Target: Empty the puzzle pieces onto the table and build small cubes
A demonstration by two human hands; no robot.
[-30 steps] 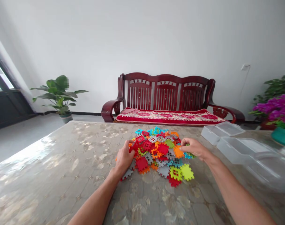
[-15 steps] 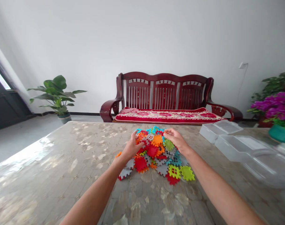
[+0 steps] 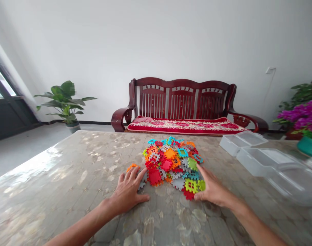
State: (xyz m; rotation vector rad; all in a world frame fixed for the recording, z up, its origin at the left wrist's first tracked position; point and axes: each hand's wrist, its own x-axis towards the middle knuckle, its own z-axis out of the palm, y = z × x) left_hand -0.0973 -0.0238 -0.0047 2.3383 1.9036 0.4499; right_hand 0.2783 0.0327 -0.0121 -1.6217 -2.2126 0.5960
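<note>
A heap of flat, toothed plastic tiles [image 3: 171,160] in red, orange, grey, green and blue lies in the middle of the marble-patterned table [image 3: 68,177]. My left hand [image 3: 127,191] lies flat at the heap's near left edge, fingers spread over a grey tile and next to an orange one. My right hand [image 3: 212,188] lies flat at the near right edge, fingers stretched out beside a green tile. Neither hand holds anything.
Several clear plastic boxes [image 3: 258,160] stand on the table's right side. A teal pot with purple flowers [image 3: 306,136] is at the far right. Behind the table are a dark red wooden bench [image 3: 181,109] and a potted green plant [image 3: 65,102] on the floor.
Both hands have come back from the top of the heap to its near edge and now lie flat and open. The tiles sit bunched closer together than before.
</note>
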